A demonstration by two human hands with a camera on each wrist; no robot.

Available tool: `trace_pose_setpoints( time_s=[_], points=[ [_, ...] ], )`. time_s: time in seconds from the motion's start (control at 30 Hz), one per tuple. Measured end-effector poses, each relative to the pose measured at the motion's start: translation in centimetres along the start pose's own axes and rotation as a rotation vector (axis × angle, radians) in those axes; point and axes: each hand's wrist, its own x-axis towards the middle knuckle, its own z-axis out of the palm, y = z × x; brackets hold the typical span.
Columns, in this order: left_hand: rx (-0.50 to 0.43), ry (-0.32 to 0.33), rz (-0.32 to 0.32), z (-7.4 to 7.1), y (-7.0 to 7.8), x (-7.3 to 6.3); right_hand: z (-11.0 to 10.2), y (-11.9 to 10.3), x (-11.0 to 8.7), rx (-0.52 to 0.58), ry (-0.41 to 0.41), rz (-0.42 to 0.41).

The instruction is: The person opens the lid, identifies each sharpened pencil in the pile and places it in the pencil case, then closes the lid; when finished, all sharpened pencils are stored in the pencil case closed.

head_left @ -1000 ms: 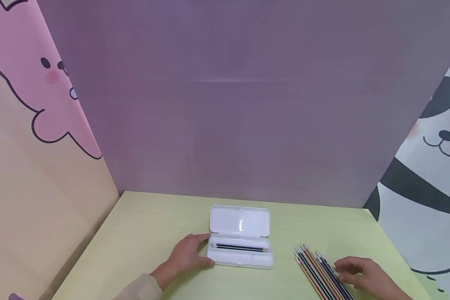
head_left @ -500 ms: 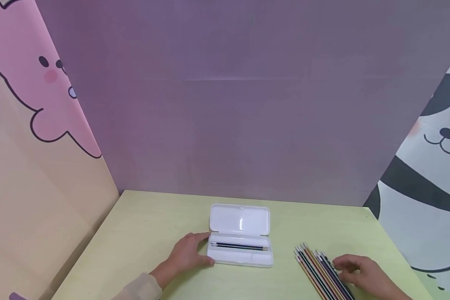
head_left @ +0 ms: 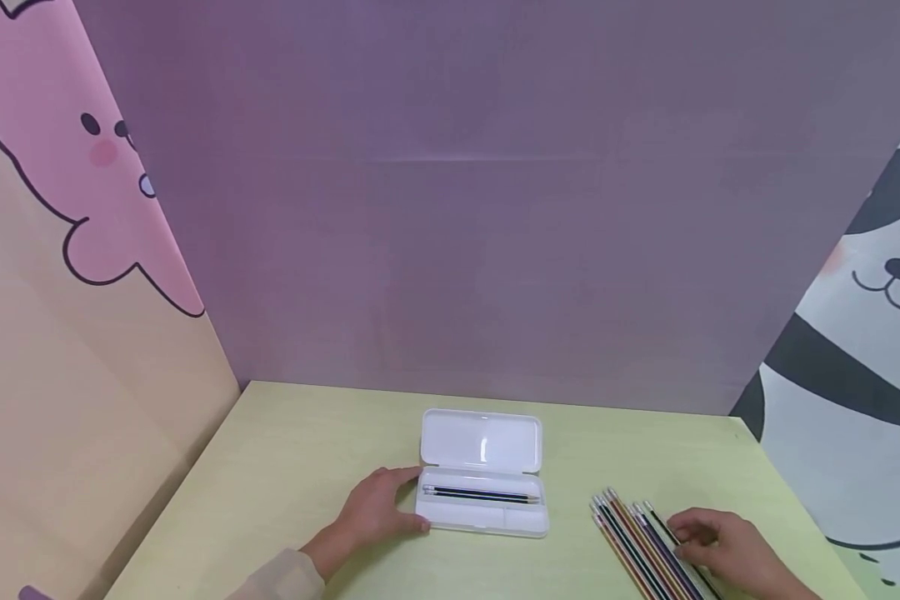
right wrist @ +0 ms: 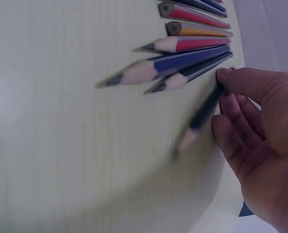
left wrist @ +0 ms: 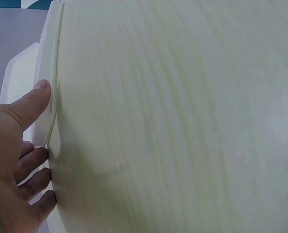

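Note:
An open white pencil case lies on the table with dark pencils in its long compartment. My left hand grips the case's left end, thumb at the front corner and forefinger near the hinge side. In the left wrist view the thumb touches the case's edge. At the right, my right hand pinches a black pencil near its eraser end, between thumb and fingers. That pencil is angled away from a row of several pencils in black, red, yellow and blue.
The pale yellow table runs back to a purple-grey panel. A pink cartoon figure decorates the left wall, a panda the right. Table surface lies between the case and the pencil row.
My right hand has taken hold of the rightmost black pencil and drawn it slightly apart from the row. The left hand and the case stay in place.

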Motion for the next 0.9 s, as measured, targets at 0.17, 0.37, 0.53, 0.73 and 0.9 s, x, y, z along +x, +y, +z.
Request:
trace_pose_setpoints(
  time_s=[0.17, 0.37, 0.53, 0.73, 0.9],
  points=[
    [0.002, -0.007, -0.007, 0.1, 0.0, 0.0, -0.1, 0.1, 0.0, -0.005, -0.005, 0.010],
    [0.008, -0.003, 0.003, 0.1, 0.0, -0.1, -1.2, 0.0, 0.6, -0.025, -0.030, -0.078],
    [0.010, -0.002, 0.012, -0.1, 0.1, -0.2, -2.4, -1.5, 1.4, -0.013, -0.039, -0.199],
    [0.002, -0.009, 0.007, -0.3, 0.3, -0.3, -2.6, -5.4, 2.6, 0.029, -0.031, -0.275],
    [-0.008, -0.012, -0.002, -0.4, 0.4, -0.3, -1.7, -8.8, 4.5, -0.003, -0.025, -0.354]
  ],
)
